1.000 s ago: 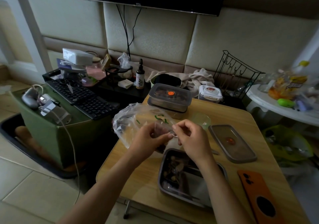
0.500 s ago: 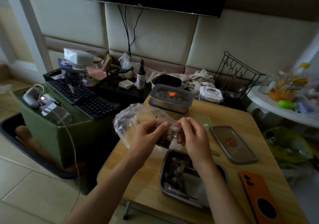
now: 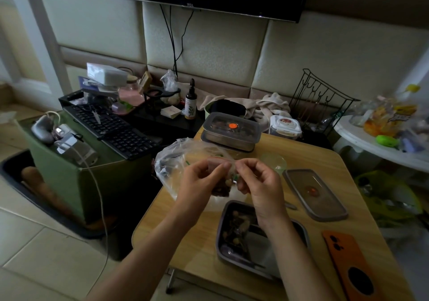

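Head view, mid-frame: left hand (image 3: 199,184) and right hand (image 3: 257,182) are both pinching the plastic bag (image 3: 171,161); its food is now sagging lower over the steel container (image 3: 218,242), likely nearing emptying.

The bag (image 3: 170,161) is thin clear plastic film, crinkly and a bit shiny. The open tray (image 3: 218,242) looks like brushed steel with a dull sheen, same as the closed box (image 3: 227,143). The loose lid (image 3: 329,208) is smoky see-through plastic, smooth. The table (image 3: 308,161) is pale wood grain, matt-ish. The phone case (image 3: 343,261) is matt orange, and the towel (image 3: 274,105) is soft cloth.
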`<state>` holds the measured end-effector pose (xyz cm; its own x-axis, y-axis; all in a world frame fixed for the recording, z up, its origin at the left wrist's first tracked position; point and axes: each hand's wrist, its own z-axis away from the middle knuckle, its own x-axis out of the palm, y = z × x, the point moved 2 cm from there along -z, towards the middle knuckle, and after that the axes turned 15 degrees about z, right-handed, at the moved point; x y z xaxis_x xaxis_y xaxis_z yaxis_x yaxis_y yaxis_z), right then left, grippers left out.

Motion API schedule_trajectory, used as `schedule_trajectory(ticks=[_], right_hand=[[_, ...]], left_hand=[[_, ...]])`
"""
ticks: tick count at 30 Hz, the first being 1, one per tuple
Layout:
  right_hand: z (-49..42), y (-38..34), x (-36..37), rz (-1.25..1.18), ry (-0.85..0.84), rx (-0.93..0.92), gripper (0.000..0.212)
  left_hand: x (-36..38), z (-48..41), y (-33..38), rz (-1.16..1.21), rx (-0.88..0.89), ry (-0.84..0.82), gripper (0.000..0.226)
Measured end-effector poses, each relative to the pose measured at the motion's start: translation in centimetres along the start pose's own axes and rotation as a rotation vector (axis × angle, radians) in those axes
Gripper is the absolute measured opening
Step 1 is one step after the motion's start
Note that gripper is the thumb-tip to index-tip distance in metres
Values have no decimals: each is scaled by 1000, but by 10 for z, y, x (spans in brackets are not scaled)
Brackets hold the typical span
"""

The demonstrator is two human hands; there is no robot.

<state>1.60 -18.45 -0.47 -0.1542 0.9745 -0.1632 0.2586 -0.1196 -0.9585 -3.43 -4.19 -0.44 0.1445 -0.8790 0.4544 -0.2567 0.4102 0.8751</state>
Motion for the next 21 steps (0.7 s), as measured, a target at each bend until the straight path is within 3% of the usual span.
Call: schedule_trajectory(ticks=[9, 21], right_hand=[[0, 1, 2, 36, 14, -21, 12], [3, 0, 5, 337, 150, -200, 11]], left_hand=[[0, 0, 0, 17, -5, 58, 21], [2, 1, 1, 1, 37, 69, 15]])
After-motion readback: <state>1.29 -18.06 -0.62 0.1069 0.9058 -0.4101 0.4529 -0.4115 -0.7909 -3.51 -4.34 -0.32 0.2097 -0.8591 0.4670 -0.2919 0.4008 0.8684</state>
